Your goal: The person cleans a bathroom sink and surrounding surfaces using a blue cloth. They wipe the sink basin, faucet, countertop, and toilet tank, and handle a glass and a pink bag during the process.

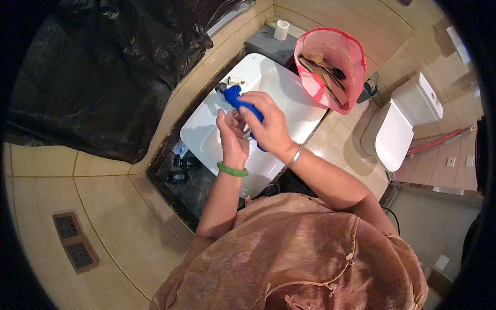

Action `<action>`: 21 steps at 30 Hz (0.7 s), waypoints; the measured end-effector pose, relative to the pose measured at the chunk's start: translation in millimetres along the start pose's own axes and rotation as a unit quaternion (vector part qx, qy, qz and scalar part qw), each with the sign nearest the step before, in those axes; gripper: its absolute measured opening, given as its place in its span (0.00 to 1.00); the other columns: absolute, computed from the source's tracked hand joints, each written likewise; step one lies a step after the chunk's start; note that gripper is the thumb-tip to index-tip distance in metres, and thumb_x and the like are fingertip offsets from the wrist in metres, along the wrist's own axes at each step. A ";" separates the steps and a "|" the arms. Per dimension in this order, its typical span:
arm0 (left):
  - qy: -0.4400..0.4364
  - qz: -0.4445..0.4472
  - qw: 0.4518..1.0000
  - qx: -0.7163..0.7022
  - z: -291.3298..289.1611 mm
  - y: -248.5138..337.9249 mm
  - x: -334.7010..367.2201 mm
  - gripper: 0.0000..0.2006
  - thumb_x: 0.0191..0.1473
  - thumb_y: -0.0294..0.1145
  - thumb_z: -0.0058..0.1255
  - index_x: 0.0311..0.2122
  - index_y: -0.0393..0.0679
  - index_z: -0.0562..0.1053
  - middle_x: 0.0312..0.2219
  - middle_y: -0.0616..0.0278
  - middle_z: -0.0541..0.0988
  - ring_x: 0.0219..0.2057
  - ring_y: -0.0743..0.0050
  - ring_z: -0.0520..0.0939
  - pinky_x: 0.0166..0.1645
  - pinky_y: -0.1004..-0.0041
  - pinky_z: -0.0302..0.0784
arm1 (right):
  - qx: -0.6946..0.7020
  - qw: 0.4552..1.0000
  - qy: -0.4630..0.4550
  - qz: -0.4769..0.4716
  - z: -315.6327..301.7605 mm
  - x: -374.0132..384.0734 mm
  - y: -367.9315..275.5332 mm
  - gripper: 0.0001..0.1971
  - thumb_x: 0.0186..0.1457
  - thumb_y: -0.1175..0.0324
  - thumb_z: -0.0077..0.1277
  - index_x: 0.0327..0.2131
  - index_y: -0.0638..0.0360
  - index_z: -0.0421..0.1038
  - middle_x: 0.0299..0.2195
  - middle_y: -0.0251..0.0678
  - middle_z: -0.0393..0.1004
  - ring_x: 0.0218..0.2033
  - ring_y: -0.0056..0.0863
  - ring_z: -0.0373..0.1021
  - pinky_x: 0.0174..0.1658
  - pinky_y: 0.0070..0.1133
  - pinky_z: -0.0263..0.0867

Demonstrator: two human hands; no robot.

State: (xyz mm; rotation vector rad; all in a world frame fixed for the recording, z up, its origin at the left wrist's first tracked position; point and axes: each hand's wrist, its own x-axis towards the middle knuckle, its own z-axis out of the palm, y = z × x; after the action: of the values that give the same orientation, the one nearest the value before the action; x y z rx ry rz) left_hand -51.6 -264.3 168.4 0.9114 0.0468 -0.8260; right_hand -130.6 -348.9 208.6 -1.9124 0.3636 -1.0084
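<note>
Over the white washbasin (284, 85), my right hand (269, 124) is closed around a long blue thing (233, 94), whose exact kind I cannot make out. One end of it sticks out past my fingers toward the faucet, and a bit of blue shows below the hand. My left hand (235, 144) is just beside and under it, palm up, thumb apart and fingers loosely bent. Whether its fingertips touch the blue thing is hidden. Near the blue end are a dark metal faucet (221, 88) and a small white-and-brass cylindrical part (236, 81) on the basin's rim.
Beyond the basin's right side hangs a pink-rimmed bag (356, 62) with cardboard scraps inside. A white roll (281, 30) stands on a grey box (263, 44). Dark bottle-like items (178, 176) lie on the black counter (178, 199). A white toilet (395, 134) is at right.
</note>
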 end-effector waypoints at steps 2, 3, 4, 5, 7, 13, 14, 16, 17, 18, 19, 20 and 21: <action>-0.036 -0.013 0.999 0.007 -4.7 -1.8 -4.4 0.33 0.59 0.64 0.32 0.46 0.40 0.73 0.36 0.61 0.78 0.42 0.70 0.77 0.49 0.68 0.72 | 0.070 0.981 -0.065 0.168 -6.8 18.7 5.3 0.11 0.58 0.66 0.51 0.40 0.62 0.75 0.33 0.39 0.76 0.34 0.31 0.74 0.41 0.24 0.69; -0.057 -0.021 0.998 0.011 -8.2 -1.4 -7.5 0.34 0.59 0.64 0.31 0.47 0.39 0.72 0.36 0.60 0.78 0.42 0.69 0.77 0.49 0.68 0.72 | 0.121 0.945 -0.123 0.277 -12.0 27.6 7.8 0.12 0.58 0.64 0.51 0.38 0.62 0.75 0.29 0.39 0.76 0.31 0.29 0.74 0.38 0.23 0.69; -0.084 -0.032 0.996 0.015 -3.6 1.7 -12.3 0.35 0.59 0.64 0.31 0.48 0.38 0.71 0.36 0.59 0.77 0.42 0.68 0.77 0.49 0.68 0.72 | 0.225 0.900 -0.136 0.348 -15.5 28.8 17.6 0.12 0.59 0.63 0.50 0.36 0.63 0.76 0.26 0.33 0.75 0.27 0.20 0.71 0.34 0.20 0.68; -0.109 -0.041 0.993 0.019 -1.3 4.2 -14.7 0.35 0.59 0.64 0.30 0.48 0.36 0.70 0.37 0.58 0.77 0.42 0.67 0.77 0.49 0.68 0.72 | 0.243 0.891 -0.139 0.357 -14.9 26.7 28.7 0.12 0.59 0.63 0.50 0.36 0.63 0.76 0.26 0.31 0.74 0.27 0.19 0.69 0.32 0.18 0.67; -0.154 -0.068 0.985 0.046 -6.3 9.8 -13.2 0.39 0.57 0.67 0.29 0.50 0.35 0.68 0.38 0.56 0.77 0.42 0.65 0.77 0.50 0.67 0.72 | 0.265 0.894 -0.122 0.340 -11.3 14.4 37.1 0.13 0.60 0.63 0.49 0.36 0.64 0.76 0.28 0.32 0.75 0.28 0.18 0.70 0.33 0.19 0.68; -0.122 -0.120 0.978 -0.117 5.1 27.2 -18.5 0.42 0.51 0.71 0.38 0.54 0.38 0.67 0.38 0.55 0.76 0.43 0.62 0.76 0.49 0.65 0.72 | 0.028 0.991 0.028 0.130 1.9 -22.0 13.2 0.13 0.59 0.66 0.48 0.43 0.65 0.73 0.40 0.47 0.75 0.43 0.45 0.70 0.49 0.30 0.65; -0.110 -0.102 0.982 -0.114 6.1 27.0 -19.8 0.42 0.50 0.71 0.40 0.54 0.40 0.67 0.40 0.54 0.76 0.44 0.61 0.76 0.50 0.63 0.72 | -0.002 0.996 0.033 0.081 -0.5 -21.0 10.2 0.13 0.58 0.67 0.49 0.43 0.64 0.73 0.41 0.47 0.74 0.44 0.45 0.69 0.50 0.30 0.65; -0.040 -0.066 0.990 -0.114 8.7 25.1 -14.4 0.43 0.49 0.72 0.40 0.54 0.40 0.67 0.42 0.54 0.76 0.45 0.59 0.75 0.52 0.61 0.71 | -0.064 0.997 0.044 -0.018 -8.0 -18.4 2.3 0.14 0.55 0.69 0.51 0.44 0.62 0.73 0.43 0.46 0.73 0.45 0.45 0.68 0.51 0.31 0.65; -0.006 -0.049 0.992 -0.114 11.4 24.4 -13.3 0.43 0.49 0.72 0.40 0.54 0.39 0.67 0.43 0.54 0.75 0.46 0.59 0.75 0.54 0.61 0.70 | -0.073 0.996 0.033 -0.040 -8.5 -19.4 -2.5 0.14 0.54 0.69 0.52 0.45 0.61 0.73 0.44 0.45 0.72 0.46 0.45 0.68 0.51 0.32 0.65; 0.042 -0.048 0.993 -0.097 13.1 23.9 -15.7 0.42 0.51 0.72 0.39 0.54 0.40 0.68 0.46 0.54 0.76 0.49 0.59 0.75 0.56 0.61 0.70 | -0.081 0.995 0.021 -0.062 -6.9 -22.1 -8.4 0.15 0.52 0.69 0.53 0.45 0.61 0.73 0.45 0.45 0.72 0.47 0.45 0.67 0.51 0.32 0.65; 0.042 -0.046 0.993 -0.102 12.1 22.5 -16.8 0.42 0.52 0.72 0.38 0.54 0.40 0.68 0.46 0.54 0.76 0.49 0.61 0.75 0.56 0.62 0.70 | -0.088 0.992 0.010 -0.085 -4.9 -23.5 -12.5 0.16 0.51 0.70 0.54 0.45 0.60 0.72 0.46 0.44 0.71 0.47 0.44 0.66 0.51 0.32 0.65; 0.042 -0.044 0.992 -0.107 8.7 19.4 -17.4 0.41 0.53 0.72 0.37 0.53 0.40 0.69 0.46 0.55 0.76 0.50 0.62 0.75 0.57 0.63 0.70 | -0.099 0.990 0.003 -0.100 -1.8 -23.6 -13.8 0.16 0.50 0.69 0.55 0.44 0.60 0.73 0.47 0.43 0.70 0.47 0.44 0.66 0.51 0.33 0.65; 0.043 -0.043 0.992 -0.112 3.4 15.3 -17.0 0.41 0.54 0.72 0.36 0.52 0.40 0.70 0.47 0.55 0.76 0.50 0.63 0.76 0.57 0.63 0.70 | -0.103 0.990 -0.003 -0.093 -1.3 -22.5 -12.8 0.16 0.50 0.69 0.55 0.44 0.60 0.73 0.46 0.43 0.70 0.47 0.43 0.66 0.51 0.33 0.65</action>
State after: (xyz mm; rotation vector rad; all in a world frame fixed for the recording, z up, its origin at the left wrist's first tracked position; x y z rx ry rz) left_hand -54.5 -251.1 187.2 0.7357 0.2507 -0.8426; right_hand -147.4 -329.2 208.3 -2.1655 0.2991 -1.1229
